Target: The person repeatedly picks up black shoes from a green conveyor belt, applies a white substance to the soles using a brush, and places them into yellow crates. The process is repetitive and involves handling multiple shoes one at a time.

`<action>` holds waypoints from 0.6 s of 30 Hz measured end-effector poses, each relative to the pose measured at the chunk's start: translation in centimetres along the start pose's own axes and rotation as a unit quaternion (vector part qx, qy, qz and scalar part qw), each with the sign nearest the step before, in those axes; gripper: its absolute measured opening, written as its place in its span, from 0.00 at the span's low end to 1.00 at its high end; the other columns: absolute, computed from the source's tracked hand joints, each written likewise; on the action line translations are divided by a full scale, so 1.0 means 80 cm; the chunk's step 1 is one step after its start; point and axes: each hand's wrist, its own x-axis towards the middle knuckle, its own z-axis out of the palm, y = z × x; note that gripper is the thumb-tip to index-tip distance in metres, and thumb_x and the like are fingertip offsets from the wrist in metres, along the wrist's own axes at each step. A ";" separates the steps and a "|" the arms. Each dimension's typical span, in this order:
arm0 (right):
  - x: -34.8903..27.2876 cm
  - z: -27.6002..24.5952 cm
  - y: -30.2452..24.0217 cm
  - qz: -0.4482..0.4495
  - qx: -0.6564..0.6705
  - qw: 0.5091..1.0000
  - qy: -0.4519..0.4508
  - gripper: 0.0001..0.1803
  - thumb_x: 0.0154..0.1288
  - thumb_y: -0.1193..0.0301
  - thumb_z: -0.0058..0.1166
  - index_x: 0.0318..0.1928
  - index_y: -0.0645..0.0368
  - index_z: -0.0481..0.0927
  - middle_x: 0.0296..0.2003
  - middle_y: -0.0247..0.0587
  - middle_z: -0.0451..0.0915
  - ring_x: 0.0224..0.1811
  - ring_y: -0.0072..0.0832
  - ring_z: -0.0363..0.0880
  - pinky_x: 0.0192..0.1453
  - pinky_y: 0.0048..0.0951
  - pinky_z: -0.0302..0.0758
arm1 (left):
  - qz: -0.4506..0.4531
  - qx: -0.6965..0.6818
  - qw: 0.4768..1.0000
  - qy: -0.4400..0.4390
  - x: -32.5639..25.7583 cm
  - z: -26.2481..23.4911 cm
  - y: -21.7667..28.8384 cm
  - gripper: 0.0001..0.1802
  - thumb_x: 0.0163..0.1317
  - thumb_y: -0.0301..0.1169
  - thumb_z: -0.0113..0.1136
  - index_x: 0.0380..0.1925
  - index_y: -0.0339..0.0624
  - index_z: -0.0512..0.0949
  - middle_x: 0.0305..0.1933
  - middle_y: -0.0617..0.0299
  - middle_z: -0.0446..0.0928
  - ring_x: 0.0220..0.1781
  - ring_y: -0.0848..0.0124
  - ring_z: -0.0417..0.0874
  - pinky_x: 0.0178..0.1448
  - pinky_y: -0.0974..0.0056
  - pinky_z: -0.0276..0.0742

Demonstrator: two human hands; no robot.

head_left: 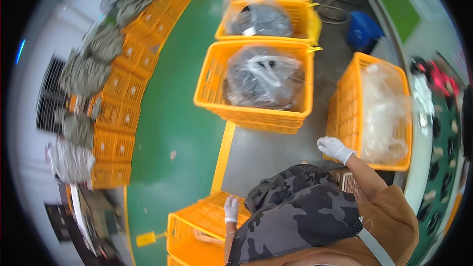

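Observation:
My right hand (336,149), in a white glove, is at the near left corner of a yellow-orange plastic crate (341,111). Its fingers look loosely stretched, and I see nothing in them. Clear plastic bags (384,118) fill that crate. My left hand (231,209), also gloved in white, hangs low at my left side with its fingers extended and nothing visible in it. Beside it is another orange crate (194,249), with an orange slatted panel (212,216) at its upper part. Whether the left hand touches the crate I cannot tell.
Ahead, a row of orange crates (207,81) holds dark items in clear plastic bags (266,76). Along the left wall, stacked crates (116,113) bear grey-green bundles (88,71). A blue bin (363,30) stands at the far right. Yellow tape (224,157) marks the green floor (167,167).

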 end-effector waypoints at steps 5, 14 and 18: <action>0.180 -0.016 -0.106 -0.160 -0.037 0.981 0.107 0.10 0.56 0.68 0.49 0.38 0.58 0.74 0.37 0.46 0.76 0.43 0.40 0.73 0.50 0.35 0.69 | -0.076 -0.044 0.992 0.096 -0.009 -0.018 -0.081 0.17 0.60 0.32 0.51 0.45 0.31 0.71 0.44 0.53 0.75 0.42 0.67 0.76 0.44 0.67 0.72; 0.371 0.113 -0.176 -0.085 -0.158 0.984 -0.014 0.33 0.57 0.63 0.49 0.56 0.76 0.56 0.51 0.65 0.65 0.55 0.51 0.63 0.60 0.38 0.59 | -0.253 0.141 0.942 0.169 0.008 -0.161 -0.174 0.18 0.54 0.40 0.49 0.36 0.38 0.76 0.42 0.47 0.76 0.46 0.52 0.75 0.47 0.57 0.70; 0.444 0.123 -0.177 -0.089 -0.204 0.965 -0.138 0.20 0.56 0.64 0.47 0.41 0.70 0.66 0.37 0.61 0.73 0.38 0.49 0.74 0.42 0.41 0.70 | -0.264 -0.040 0.889 0.373 0.018 -0.207 -0.109 0.19 0.56 0.40 0.49 0.39 0.36 0.74 0.43 0.46 0.75 0.48 0.53 0.75 0.51 0.59 0.69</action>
